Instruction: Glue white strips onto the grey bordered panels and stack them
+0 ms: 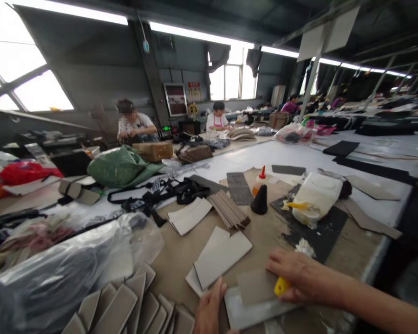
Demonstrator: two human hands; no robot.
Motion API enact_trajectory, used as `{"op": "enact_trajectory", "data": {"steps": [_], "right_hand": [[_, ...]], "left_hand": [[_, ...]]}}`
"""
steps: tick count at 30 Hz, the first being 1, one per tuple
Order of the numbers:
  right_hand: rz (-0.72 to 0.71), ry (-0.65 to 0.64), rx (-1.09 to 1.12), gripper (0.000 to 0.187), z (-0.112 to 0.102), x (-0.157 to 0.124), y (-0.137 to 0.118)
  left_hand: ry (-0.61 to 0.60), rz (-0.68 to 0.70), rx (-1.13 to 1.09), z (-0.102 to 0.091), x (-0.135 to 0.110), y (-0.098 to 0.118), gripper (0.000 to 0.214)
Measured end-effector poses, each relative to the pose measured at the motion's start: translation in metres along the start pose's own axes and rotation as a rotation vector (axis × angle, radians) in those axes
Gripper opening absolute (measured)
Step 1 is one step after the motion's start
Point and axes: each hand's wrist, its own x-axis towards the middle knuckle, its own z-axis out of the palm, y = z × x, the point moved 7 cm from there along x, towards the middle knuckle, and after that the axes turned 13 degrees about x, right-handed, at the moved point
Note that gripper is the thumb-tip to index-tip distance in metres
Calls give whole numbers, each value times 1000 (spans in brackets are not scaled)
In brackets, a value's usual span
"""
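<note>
My right hand (pixel 297 278) is closed around a tool with a yellow handle (pixel 281 286); its working end is hidden. Beneath that hand, a small taupe panel (pixel 256 285) lies over a pale, shiny flat piece (pixel 245 315). My left hand (pixel 211 308) rests at the lower middle, fingers stretched forward beside the pale piece and close to two light grey panels (pixel 223 260). Left of it, many padded taupe pieces (pixel 121 304) stand in a fanned, overlapping row. White glue (pixel 304 248) sits in a lump on a dark board (pixel 329 241) beyond my right hand.
A white glue jug (pixel 316 197) lies tipped on the dark board. Near it stand a black cone (pixel 259 200) and a red-tipped bottle (pixel 260 181). Stacked strips (pixel 229 208), black straps (pixel 181 190) and plastic wrap (pixel 73 260) cover the left. Co-workers (pixel 135 123) sit across the table.
</note>
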Motion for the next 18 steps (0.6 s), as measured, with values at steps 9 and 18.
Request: {"op": "enact_trajectory", "data": {"steps": [9,18], "right_hand": [[-137,-75,-147,35,15,4,2],[-221,-81,-193,37,23,9,-17]], "left_hand": [[-46,-54,-97,-14,-1,15,78],[-5,5,-39,-16,-5,19,81]]}}
